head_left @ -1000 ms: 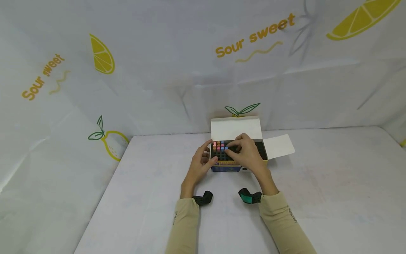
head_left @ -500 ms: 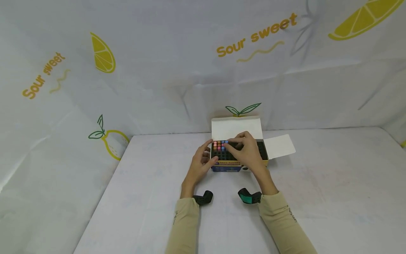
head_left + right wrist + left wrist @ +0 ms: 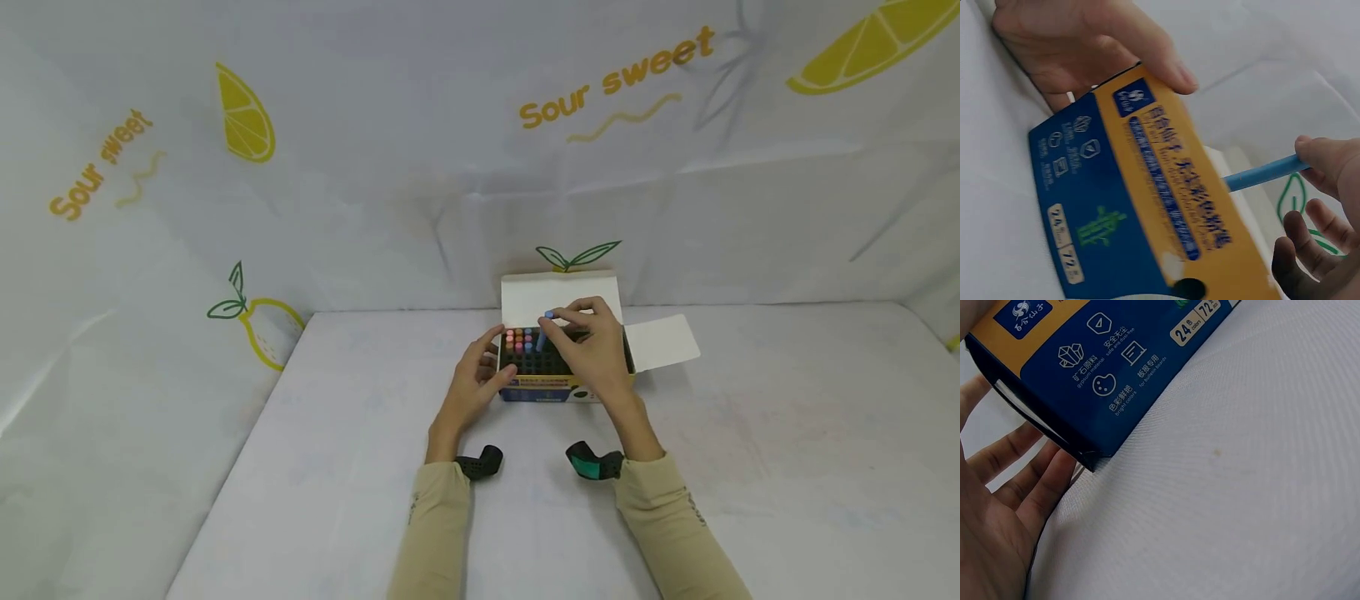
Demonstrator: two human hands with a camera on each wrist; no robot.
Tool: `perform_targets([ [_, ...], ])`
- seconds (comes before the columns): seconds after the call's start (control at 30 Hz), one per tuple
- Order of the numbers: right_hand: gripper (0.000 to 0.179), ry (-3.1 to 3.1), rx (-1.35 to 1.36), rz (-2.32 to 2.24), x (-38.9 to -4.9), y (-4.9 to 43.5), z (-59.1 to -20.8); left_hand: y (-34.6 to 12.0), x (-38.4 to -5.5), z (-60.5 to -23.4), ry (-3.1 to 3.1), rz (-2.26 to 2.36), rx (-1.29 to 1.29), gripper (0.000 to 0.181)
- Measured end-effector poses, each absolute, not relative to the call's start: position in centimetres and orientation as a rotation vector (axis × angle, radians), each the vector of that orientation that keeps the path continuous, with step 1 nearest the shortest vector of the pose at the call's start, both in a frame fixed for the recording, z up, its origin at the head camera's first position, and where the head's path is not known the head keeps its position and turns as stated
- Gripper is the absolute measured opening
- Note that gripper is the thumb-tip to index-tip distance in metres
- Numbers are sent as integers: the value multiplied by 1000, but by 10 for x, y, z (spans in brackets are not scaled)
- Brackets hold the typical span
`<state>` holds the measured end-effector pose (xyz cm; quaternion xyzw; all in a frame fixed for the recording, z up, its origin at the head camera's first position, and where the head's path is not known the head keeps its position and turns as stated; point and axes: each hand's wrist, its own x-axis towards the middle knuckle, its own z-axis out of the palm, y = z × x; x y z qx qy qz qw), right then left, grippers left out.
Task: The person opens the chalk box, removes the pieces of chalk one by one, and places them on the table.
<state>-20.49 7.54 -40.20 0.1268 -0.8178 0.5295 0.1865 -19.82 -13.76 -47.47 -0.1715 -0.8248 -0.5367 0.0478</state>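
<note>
My right hand [image 3: 594,346] pinches a blue chalk stick [image 3: 543,335] between thumb and fingertips, tilted over the dark, holed tray [image 3: 551,363] in the chalk box. In the right wrist view the blue chalk stick [image 3: 1266,173] stands out past the box's yellow edge, its lower end hidden behind it. My left hand [image 3: 474,379] holds the left end of the blue and yellow chalk box [image 3: 534,392], thumb at the front rim, fingers along the side. In the left wrist view those fingers reach behind the box [image 3: 1094,381]. Pink, orange and blue chalk sticks [image 3: 518,342] stand in the left rear holes.
The white lid [image 3: 558,302] of the box stands up at the back, and a white side flap [image 3: 662,342] spreads to the right. A white cloth [image 3: 787,433] covers the table. Behind the box hangs a white backdrop [image 3: 390,208] with lemon prints.
My right hand has risen with the blue chalk stick, which now shows along much of its length above the tray. The left hand stays at the box. The head view has tipped slightly down.
</note>
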Motion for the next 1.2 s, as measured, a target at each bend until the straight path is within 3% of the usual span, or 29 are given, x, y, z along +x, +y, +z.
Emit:
perform_targets([
  [0.23,27,-2280,281,1491,-195,89,-389,-139,-200,-476,-2522,-1639,-522,73],
  [0.6,18,-2402,401,1351,-158,142,-368,-141,-200,-478,-2506,-1634,-533,71],
  [1.2,24,-2865,196,1322,-122,205,-414,-140,-201,-476,-2523,-1600,-545,71],
])
